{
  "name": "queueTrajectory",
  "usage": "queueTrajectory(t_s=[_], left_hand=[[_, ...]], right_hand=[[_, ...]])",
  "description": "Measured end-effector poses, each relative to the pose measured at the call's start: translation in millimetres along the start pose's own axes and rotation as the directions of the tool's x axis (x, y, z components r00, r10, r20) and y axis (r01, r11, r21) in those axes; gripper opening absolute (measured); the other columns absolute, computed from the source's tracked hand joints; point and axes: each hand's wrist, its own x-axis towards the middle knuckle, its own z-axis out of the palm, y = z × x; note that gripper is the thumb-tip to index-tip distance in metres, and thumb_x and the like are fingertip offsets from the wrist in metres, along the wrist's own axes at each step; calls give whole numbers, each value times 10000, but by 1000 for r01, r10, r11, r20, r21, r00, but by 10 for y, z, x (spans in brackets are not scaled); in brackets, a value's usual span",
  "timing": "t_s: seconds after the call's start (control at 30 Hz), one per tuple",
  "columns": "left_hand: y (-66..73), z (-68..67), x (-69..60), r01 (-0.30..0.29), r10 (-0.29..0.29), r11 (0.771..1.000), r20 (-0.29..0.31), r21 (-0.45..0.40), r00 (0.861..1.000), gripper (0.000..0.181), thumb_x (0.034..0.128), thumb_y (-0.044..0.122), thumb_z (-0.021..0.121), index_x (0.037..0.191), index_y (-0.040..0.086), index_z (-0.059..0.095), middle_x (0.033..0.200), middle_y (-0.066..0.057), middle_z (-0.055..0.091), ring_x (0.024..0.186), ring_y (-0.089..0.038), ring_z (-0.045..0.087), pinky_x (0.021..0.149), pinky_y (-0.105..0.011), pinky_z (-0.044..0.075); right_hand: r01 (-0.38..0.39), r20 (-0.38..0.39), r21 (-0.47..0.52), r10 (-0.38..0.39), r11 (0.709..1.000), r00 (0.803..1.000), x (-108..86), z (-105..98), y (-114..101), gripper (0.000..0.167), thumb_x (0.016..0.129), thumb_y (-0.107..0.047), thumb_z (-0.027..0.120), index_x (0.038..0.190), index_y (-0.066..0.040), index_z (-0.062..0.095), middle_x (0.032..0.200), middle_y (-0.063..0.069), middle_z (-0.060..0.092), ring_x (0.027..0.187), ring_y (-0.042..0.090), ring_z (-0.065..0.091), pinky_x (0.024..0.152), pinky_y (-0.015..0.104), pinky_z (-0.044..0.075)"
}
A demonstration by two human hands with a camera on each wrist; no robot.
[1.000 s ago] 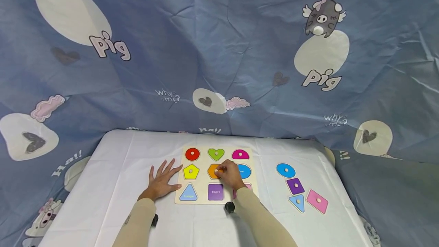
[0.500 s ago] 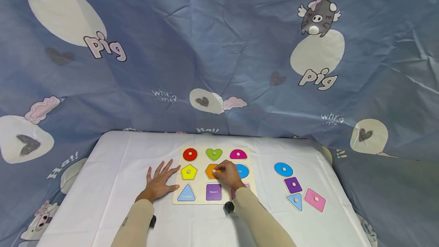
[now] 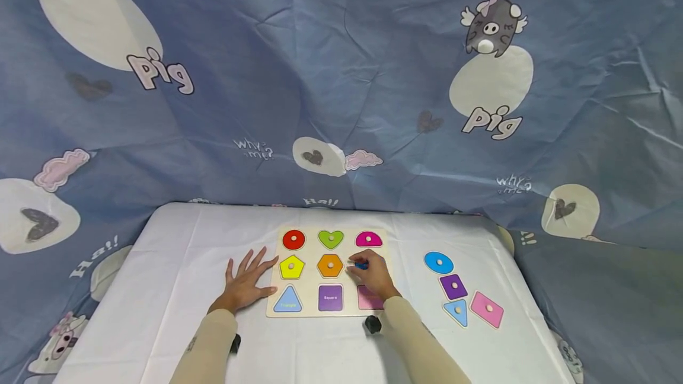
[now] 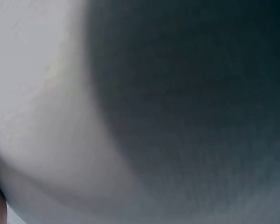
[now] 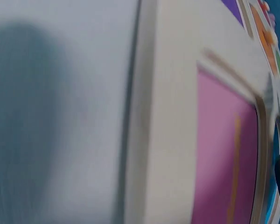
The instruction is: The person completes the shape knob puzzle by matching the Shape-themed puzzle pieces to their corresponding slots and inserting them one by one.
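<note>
A pale shape-puzzle board lies on the white table. My left hand rests at its left edge, fingers spread. Over the blue oval recess is my right hand, thumb and fingers apart with nothing seen between them. Just left of it, the orange hexagon piece sits in its slot. Knobbed pieces also fill the circle, heart, semicircle and yellow pentagon slots. Triangle, square and pink rectangle recesses show no piece. The left wrist view is mostly dark blur.
Right of the board lie loose knobbed pieces: a blue oval, a purple square, a light blue triangle and a pink rectangle. A blue printed cloth hangs behind the table.
My right hand has let go of the orange hexagon's knob and moved right, over the oval recess. The left hand stays at the board's edge. The head view has shifted slightly.
</note>
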Motion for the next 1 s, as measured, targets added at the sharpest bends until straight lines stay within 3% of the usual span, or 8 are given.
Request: queueTrajectory(t_s=[0.2,0.33,0.63,1.0], left_hand=[[-46,12,-7,-1,1,1000,3,10,1000,746,804,400,714,1465,209,423,1602,-134,151,1450,-398,17,1073,-655,-161],[-54,20,-2,0,0,1000,5,11,1000,753,803,404,714,1467,209,418,1603,-135,145,1449,-400,12,1073,-653,-166],[-33,11,23,-11,11,1000,9,13,1000,753,805,415,707,1468,211,416,1605,-129,141,1452,-399,12,1075,-650,-165],[-49,25,21,-3,3,1000,9,15,1000,755,804,426,705,1468,215,416,1606,-127,139,1451,-398,16,1075,-647,-169]], right_hand=[[4,-87,-3,-4,1000,996,-38,-200,148,206,816,-68,758,1014,-51,702,943,58,640,872,212,595,838,410,532],[-16,-168,-21,12,1000,986,-77,-361,244,202,817,-54,752,1011,-23,704,930,91,650,861,230,590,794,375,524],[-186,-326,-12,172,982,929,-146,-731,517,257,837,-79,737,1076,0,686,995,160,623,925,292,557,800,403,463],[-246,-435,-2,221,969,873,-261,-1192,864,289,813,-80,759,1069,34,686,1042,229,622,967,359,605,851,450,485]])
